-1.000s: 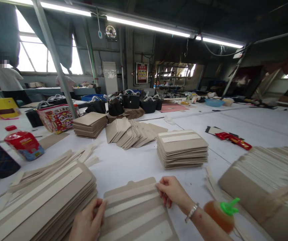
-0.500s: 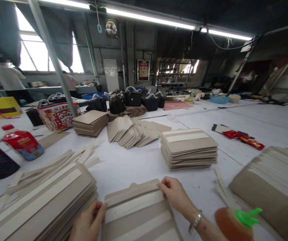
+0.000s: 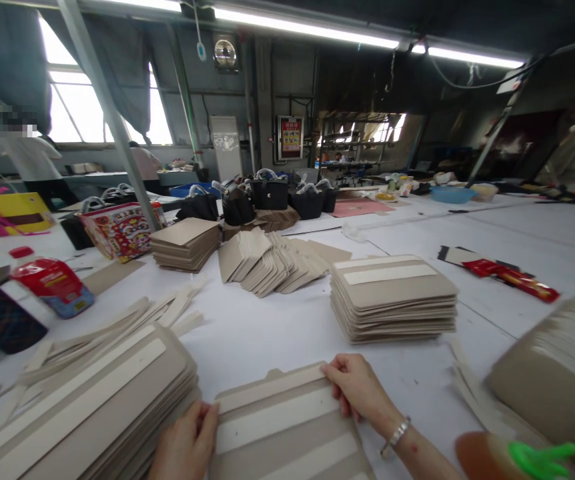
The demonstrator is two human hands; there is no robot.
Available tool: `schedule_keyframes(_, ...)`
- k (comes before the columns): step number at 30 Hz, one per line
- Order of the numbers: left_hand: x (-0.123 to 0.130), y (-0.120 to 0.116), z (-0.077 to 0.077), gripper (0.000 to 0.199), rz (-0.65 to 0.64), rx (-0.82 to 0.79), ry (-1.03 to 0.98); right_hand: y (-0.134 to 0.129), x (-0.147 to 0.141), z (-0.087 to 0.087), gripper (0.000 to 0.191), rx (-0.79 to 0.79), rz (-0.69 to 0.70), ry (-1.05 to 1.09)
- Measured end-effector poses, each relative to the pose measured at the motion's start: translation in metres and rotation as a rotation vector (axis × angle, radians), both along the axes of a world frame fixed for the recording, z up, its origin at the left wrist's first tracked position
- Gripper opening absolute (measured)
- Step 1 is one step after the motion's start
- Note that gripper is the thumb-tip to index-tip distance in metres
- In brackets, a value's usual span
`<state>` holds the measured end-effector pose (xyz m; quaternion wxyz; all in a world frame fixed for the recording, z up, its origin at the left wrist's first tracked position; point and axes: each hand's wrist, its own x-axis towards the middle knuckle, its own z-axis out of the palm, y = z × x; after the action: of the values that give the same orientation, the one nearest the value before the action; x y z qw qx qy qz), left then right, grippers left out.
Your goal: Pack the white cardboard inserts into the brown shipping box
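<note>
A beige cardboard panel (image 3: pixel 282 448) lies in front of me, with paler strips across it. Along its far edge runs a narrow cardboard strip (image 3: pixel 273 389). At the strip's left end, my left hand (image 3: pixel 187 437) is closed, thumb and fingers pinched together. My right hand (image 3: pixel 360 387), a metal bracelet on its wrist, pinches the strip's right end at the panel's far right corner. To the left sits a tall stack of similar panels (image 3: pixel 92 413). Another stack of panels with strips (image 3: pixel 392 287) stands beyond my right hand.
Loose strips (image 3: pixel 117 333) lie at left, near a red bottle (image 3: pixel 52 283). A green-nozzled bottle of amber liquid (image 3: pixel 487 457) stands near right, before more panels (image 3: pixel 537 373). Fanned cardboard pieces (image 3: pixel 272 263) and black handbags (image 3: pixel 270 193) are farther back. Two people work near the windows.
The strip, earlier somewhat raised and bowed, now lies flatter along the panel's far edge. Both hands keep to its ends. The whole view has shifted slightly.
</note>
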<state>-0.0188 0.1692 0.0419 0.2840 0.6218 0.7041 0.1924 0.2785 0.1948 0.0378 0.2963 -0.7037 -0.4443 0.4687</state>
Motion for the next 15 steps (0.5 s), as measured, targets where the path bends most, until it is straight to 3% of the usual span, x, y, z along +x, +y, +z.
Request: schedule_keyframes(15,0.005,0.005,-0.006,0.033,0.039,0.039,0.073,0.004,0.004,-0.013,0.029,-0.011,0.014,-0.02)
